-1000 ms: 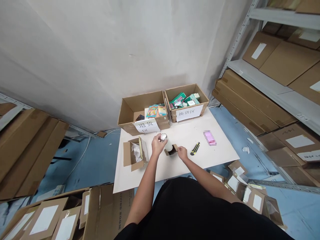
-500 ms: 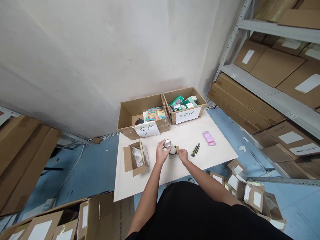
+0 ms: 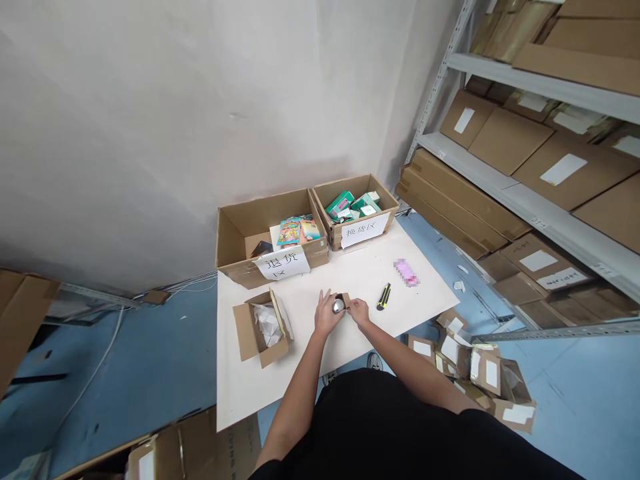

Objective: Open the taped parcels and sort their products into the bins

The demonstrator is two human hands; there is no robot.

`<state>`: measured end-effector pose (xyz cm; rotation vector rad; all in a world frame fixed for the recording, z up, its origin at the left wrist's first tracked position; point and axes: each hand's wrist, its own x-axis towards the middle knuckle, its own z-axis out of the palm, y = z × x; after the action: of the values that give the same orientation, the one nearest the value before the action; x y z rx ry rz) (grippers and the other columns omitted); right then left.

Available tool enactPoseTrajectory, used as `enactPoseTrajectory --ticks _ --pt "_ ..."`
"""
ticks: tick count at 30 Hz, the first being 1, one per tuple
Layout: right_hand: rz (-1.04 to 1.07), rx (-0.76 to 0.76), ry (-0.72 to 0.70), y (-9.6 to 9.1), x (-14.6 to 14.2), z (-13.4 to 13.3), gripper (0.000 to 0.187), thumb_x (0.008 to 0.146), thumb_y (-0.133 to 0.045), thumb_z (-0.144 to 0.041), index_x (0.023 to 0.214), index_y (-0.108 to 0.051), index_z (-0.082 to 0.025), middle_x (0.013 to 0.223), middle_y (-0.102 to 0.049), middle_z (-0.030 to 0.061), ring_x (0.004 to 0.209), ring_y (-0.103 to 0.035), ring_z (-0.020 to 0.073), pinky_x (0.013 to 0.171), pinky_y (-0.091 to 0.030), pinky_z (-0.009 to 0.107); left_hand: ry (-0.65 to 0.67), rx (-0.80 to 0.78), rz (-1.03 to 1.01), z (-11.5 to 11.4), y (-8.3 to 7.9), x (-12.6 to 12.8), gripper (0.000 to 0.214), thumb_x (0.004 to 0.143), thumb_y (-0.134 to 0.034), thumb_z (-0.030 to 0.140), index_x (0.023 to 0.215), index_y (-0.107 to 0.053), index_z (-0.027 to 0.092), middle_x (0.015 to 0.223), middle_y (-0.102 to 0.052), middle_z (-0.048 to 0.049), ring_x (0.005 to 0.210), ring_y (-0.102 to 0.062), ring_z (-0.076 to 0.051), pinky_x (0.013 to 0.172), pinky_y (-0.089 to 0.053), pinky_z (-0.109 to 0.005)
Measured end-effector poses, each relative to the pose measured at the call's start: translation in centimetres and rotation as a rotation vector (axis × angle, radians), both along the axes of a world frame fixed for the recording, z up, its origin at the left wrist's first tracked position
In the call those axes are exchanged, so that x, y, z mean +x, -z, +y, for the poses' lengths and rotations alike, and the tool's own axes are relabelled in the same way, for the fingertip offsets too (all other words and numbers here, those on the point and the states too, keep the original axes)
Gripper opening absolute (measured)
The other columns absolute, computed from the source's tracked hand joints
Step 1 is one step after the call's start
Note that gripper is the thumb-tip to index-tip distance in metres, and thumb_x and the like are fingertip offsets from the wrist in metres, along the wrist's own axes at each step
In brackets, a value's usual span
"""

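My left hand point(image 3: 327, 316) is closed round a white bottle with a shiny silver cap point(image 3: 339, 306), which sits almost wholly inside a small brown carton point(image 3: 344, 298) on the white table point(image 3: 320, 360). My right hand point(image 3: 358, 311) grips the right side of that carton. Only the cap and the carton's top flaps show between my hands.
An open cardboard box with white paper point(image 3: 260, 327) lies left of my hands. A black and yellow utility knife point(image 3: 383, 296) and a pink item point(image 3: 405, 273) lie to the right. Two labelled boxes point(image 3: 270, 233) point(image 3: 356, 210) of goods stand at the table's back. Shelves and cartons are on the right.
The bottle has gone down from above the small carton into it, my left hand following. My view has shifted to the right.
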<state>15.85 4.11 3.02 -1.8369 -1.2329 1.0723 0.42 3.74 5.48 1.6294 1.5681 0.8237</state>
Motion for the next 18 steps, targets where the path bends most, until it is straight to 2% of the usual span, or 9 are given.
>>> enactPoseTrajectory --ticks 2,4,6,8,10,14,18 --pt "0.044 -0.022 0.059 0.4 -0.3 -0.2 0.036 0.087 -0.062 -0.053 0.079 -0.069 -0.019 0.077 -0.074 0.0071 0.076 -0.070 0.0215 0.068 -0.054 0.028 -0.133 0.015 -0.045 0.2 1.1 -1.3 0.053 0.083 -0.076 0.038 0.133 -0.067 0.024 0.155 -0.057 -0.0127 0.152 -0.043 -0.035 0.121 -0.042 -0.051" --pt "0.132 -0.024 0.087 0.8 -0.6 -0.4 0.034 0.086 -0.062 -0.054 0.082 -0.069 -0.021 0.083 -0.076 0.0058 0.084 -0.071 0.0224 0.075 -0.056 0.030 -0.268 -0.076 -0.098 0.4 2.5 -2.6 0.045 0.094 -0.063 0.043 0.134 -0.066 0.023 0.141 -0.067 -0.0137 0.130 -0.064 -0.030 0.111 -0.051 -0.046" --pt "0.214 0.007 0.040 1.3 -0.9 -0.6 0.030 0.083 -0.066 -0.052 0.088 -0.070 -0.024 0.093 -0.077 0.0038 0.094 -0.071 0.0238 0.086 -0.056 0.034 -0.283 -0.209 -0.156 0.5 4.0 -3.4 0.044 0.095 -0.060 0.046 0.132 -0.066 0.022 0.123 -0.075 -0.0118 0.104 -0.074 -0.025 0.099 -0.058 -0.042" --pt "0.265 0.032 -0.039 1.8 -0.9 -0.8 0.029 0.078 -0.071 -0.050 0.094 -0.072 -0.026 0.104 -0.078 0.0025 0.104 -0.070 0.0253 0.095 -0.054 0.038 -0.228 -0.296 -0.229 0.4 5.3 -3.5 0.048 0.090 -0.068 0.048 0.130 -0.066 0.022 0.116 -0.077 -0.0103 0.090 -0.076 -0.022 0.091 -0.060 -0.039" --pt "0.310 0.028 -0.072 2.2 -0.8 -0.8 0.031 0.077 -0.073 -0.050 0.097 -0.072 -0.026 0.110 -0.077 0.0033 0.107 -0.070 0.0265 0.098 -0.053 0.041 -0.217 -0.323 -0.318 0.4 6.5 -3.1 0.055 0.083 -0.076 0.051 0.127 -0.065 0.022 0.117 -0.076 -0.0113 0.091 -0.076 -0.023 0.090 -0.060 -0.039" --pt "0.436 -0.011 0.028 3.0 -0.3 -0.6 0.044 0.072 -0.077 -0.050 0.106 -0.068 -0.024 0.113 -0.075 0.0075 0.099 -0.071 0.0265 0.090 -0.056 0.040 -0.234 -0.303 -0.497 0.2 7.8 -1.8 0.065 0.073 -0.083 0.061 0.121 -0.064 0.021 0.122 -0.075 -0.0143 0.109 -0.075 -0.026 0.095 -0.059 -0.040" --pt "0.479 -0.059 0.028 3.3 -0.3 0.4 0.049 0.068 -0.081 -0.050 0.105 -0.067 -0.023 0.103 -0.076 0.0058 0.090 -0.072 0.0245 0.081 -0.057 0.038 -0.231 -0.334 -0.538 0.3 8.0 -0.9 0.068 0.073 -0.082 0.066 0.121 -0.062 0.022 0.122 -0.075 -0.0149 0.101 -0.077 -0.026 0.089 -0.061 -0.039"
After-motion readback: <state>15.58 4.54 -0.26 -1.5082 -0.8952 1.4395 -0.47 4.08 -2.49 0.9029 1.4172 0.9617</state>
